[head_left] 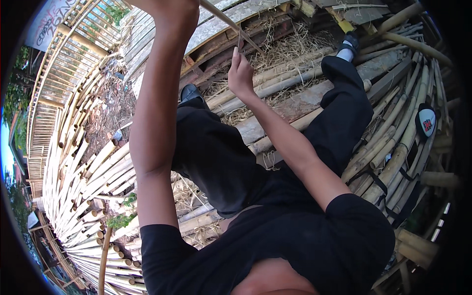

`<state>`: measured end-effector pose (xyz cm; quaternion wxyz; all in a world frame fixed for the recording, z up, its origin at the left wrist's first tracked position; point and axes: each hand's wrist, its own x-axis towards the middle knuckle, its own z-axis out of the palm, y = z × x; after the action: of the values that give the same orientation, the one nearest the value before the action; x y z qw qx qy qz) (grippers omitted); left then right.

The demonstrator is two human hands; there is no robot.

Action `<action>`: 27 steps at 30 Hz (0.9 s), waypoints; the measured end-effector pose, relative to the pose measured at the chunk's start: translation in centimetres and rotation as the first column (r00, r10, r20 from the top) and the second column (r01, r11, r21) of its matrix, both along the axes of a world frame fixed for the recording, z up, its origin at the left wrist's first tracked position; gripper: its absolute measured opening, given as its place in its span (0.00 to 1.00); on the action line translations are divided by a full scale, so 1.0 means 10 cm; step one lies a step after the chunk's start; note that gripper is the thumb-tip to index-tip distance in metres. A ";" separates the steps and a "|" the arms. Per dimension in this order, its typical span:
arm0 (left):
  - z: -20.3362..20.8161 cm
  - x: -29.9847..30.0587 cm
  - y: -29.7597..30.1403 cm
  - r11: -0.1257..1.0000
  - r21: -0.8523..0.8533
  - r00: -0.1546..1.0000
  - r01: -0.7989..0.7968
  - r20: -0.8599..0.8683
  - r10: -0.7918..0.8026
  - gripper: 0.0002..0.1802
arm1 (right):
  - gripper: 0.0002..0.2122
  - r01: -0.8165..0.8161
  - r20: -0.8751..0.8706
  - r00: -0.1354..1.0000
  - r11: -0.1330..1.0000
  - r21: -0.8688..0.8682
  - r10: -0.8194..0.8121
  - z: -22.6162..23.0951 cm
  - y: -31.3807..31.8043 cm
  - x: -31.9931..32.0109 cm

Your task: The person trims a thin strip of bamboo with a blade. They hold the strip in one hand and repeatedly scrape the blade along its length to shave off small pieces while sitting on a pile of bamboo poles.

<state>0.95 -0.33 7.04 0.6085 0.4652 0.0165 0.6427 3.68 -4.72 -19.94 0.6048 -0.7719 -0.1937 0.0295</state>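
My left arm reaches up to the top edge, where my left hand (173,9) is mostly cut off. Its fingers do not show. A slim bamboo pole (227,20) slants down to the right from beside that hand, its lower end over straw. My right hand (241,76) is closed in front of my knees, thumb and fingers pinched upward. A thin, string-like strand (240,39) rises from its fingertips towards the pole. Whether the strand touches the pole, I cannot tell.
Bamboo poles (108,169) lie stacked at the left, with more (393,132) at the right. Wooden planks (152,37) stand beyond my feet, beside loose straw (295,46). A bamboo fence (64,69) curves at the far left. A cap (426,123) rests on the right-hand poles.
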 end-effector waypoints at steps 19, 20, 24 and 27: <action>-0.30 -0.40 0.24 0.995 0.101 0.996 0.001 -0.093 0.009 0.26 | 0.19 0.140 -0.053 0.989 0.986 0.091 -0.135 -0.04 -0.22 -0.17; -0.30 -0.46 0.16 0.959 0.253 0.965 -0.124 -0.193 0.176 0.28 | 0.19 0.109 0.063 0.991 0.982 0.154 -0.120 0.25 -0.32 -0.22; -0.42 -0.72 -0.22 0.774 0.633 0.971 0.008 -0.190 0.145 0.23 | 0.26 -0.009 0.596 0.800 0.992 0.122 -0.066 0.86 -0.47 -0.20; -0.62 -1.15 -0.24 0.510 0.860 0.825 0.026 -0.307 0.475 0.24 | 0.16 0.055 0.712 0.698 0.987 -0.152 0.071 0.81 -0.54 0.13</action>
<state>-10.56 -2.74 0.80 0.1909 0.8418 -0.0691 0.5002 5.00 -10.15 -11.85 0.4172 -0.7682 -0.4135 -0.2545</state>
